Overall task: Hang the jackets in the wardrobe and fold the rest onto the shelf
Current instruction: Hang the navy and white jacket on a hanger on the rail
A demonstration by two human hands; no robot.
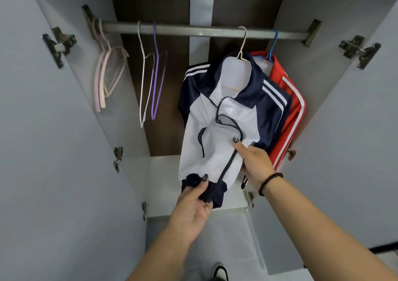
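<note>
- While the navy-and-white zip-front track jacket (pixel 224 117) hangs from a pale wire hanger (pixel 242 43) on the grey metal rail (pixel 193 31) right of centre in the frame, both hands work at its lower front.
- The left hand (pixel 193 203), at lower centre, has its fingers curled round the bunched navy hem band, thumb on top.
- The right hand (pixel 255 162), just right of the zip, pinches the white front panel near the zip edge, thumb pressed on the cloth and the other fingers tucked behind it.
- The jacket's long axis runs from the collar near the rail down toward the person; the open zip line lies between the two hands, the left hand at its bottom end and the right hand a little higher and beside it.
- Judged from this, the coming move is closing or straightening the front, which turns on the left hand holding the hem taut.
- A red jacket with white stripes (pixel 290 112) hangs just behind, to the right, on a blue hanger (pixel 271 48).
- Empty pink, white and purple hangers (pixel 148 76) hang at upper left.
</note>
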